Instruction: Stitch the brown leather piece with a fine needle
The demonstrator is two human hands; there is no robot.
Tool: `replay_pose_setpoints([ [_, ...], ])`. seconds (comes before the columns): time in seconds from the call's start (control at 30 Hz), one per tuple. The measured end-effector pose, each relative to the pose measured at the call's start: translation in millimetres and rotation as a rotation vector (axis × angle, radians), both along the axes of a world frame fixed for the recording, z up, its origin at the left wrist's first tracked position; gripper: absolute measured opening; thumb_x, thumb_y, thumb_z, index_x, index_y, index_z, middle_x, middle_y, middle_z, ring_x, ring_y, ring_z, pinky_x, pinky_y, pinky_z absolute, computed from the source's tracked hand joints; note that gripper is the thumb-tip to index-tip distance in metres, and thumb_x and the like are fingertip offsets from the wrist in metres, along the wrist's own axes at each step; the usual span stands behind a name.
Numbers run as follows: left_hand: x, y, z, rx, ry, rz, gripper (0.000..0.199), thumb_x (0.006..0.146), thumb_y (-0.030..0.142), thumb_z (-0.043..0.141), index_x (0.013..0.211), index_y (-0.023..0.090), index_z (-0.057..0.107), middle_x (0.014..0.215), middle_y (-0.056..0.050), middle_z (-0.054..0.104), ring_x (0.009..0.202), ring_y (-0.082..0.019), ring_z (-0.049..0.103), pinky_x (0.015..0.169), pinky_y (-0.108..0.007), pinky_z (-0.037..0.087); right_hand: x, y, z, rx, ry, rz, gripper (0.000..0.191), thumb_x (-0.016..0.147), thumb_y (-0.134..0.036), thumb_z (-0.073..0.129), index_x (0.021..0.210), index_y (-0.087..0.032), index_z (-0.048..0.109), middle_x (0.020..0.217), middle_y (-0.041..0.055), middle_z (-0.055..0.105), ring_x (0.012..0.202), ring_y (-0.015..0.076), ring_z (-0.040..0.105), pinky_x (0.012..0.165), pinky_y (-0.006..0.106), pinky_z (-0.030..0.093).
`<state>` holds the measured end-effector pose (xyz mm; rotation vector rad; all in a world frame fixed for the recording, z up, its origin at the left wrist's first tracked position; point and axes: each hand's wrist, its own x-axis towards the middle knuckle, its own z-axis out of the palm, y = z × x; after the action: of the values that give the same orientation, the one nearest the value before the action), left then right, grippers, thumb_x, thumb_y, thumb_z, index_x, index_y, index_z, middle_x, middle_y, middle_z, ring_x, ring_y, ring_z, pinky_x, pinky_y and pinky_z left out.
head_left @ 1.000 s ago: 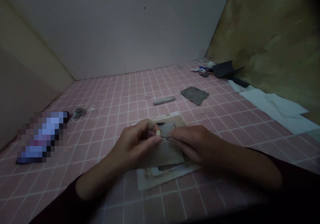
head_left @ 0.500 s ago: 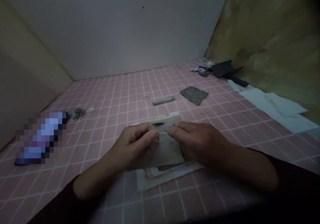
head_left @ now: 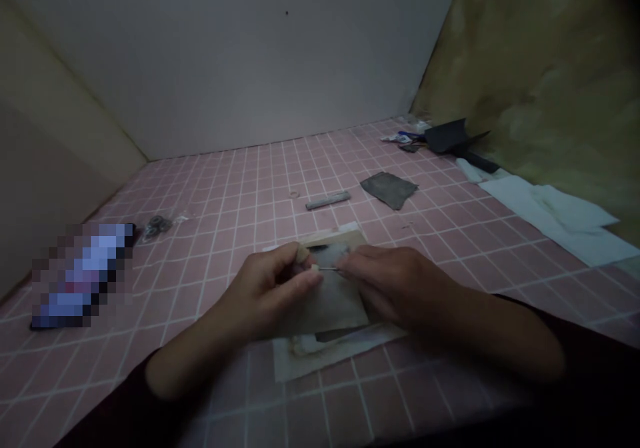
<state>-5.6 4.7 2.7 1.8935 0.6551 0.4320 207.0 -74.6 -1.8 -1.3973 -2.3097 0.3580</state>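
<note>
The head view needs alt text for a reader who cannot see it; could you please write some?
A person's left hand pinches a small pale piece and the right hand a thin rod pointing toward it, above layered sheets on a pink, white-lined tabletop. Beyond lie a grey bar and a dark grey sheet.

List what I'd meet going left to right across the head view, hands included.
Pixelated device → small dark pile → left hand → thin rod → right hand → white sheets.
</note>
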Motion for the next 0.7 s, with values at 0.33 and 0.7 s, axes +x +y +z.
replay_pose_setpoints([
  [0.33, 1.6, 0.4, -1.0, 0.139, -0.061, 0.027, 0.015, 0.082, 0.029, 0.065, 0.088, 0.017, 0.058, 0.079, -0.001, 0.057, 0.069, -0.012, 0.052, 0.060, -0.022, 0.040, -1.1, 3.7, 12.2, -0.421, 0.347, 0.063, 0.024, 0.093, -0.021, 0.043, 0.076, -0.015, 0.058, 0.062, -0.0016, 0.053, 0.056, 0.0097, 0.048, 0.054, 0.022, 0.037],
  [0.7, 5.7, -3.5, -1.6, -0.396, -0.409, 0.172, 0.016, 0.083, 0.017, 0.066, 0.095, 0.018, 0.055, 0.091, -0.001, 0.059, 0.084, -0.010, 0.058, 0.078, -0.019, 0.048, 5.9, 7.6, 14.4, -0.332, 0.595, -0.074, 0.021, 0.090, -0.027, 0.053, 0.072, -0.017, 0.054, 0.064, -0.0037, 0.048, 0.059, 0.0088, 0.046, 0.054, 0.021, 0.036],
])
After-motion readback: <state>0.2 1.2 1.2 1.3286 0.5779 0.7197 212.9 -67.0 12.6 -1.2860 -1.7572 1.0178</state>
